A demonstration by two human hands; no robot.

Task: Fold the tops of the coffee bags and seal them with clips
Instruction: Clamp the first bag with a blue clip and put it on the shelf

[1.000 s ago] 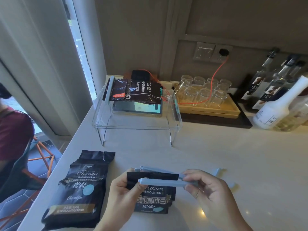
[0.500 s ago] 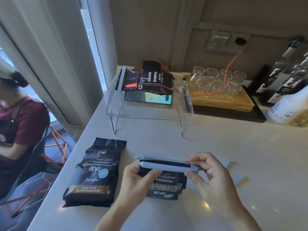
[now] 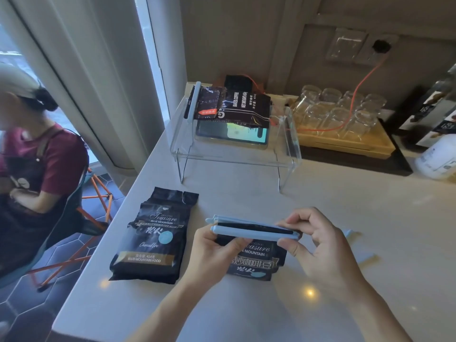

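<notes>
A black coffee bag (image 3: 256, 262) stands in front of me with its top folded down. A long light-blue clip (image 3: 249, 230) lies across that fold, its two bars on either side of the black edge. My left hand (image 3: 214, 253) grips the bag and the clip's near bar at the left. My right hand (image 3: 318, 248) pinches the clip's right end. A second black coffee bag (image 3: 153, 240) lies flat to the left, its top unfolded and unclipped. Another blue clip (image 3: 350, 234) lies on the counter behind my right hand, mostly hidden.
A clear acrylic stand (image 3: 234, 154) at the back holds a clipped coffee bag (image 3: 234, 104) over a phone. Behind right are a wooden tray of glasses (image 3: 343, 137), an orange cable and bottles (image 3: 436, 154). A seated person (image 3: 37, 169) is beyond the counter's left edge.
The clip's two bars have come closer together over the folded bag top. My view has swung left and down a little; both hands stay on the clip.
</notes>
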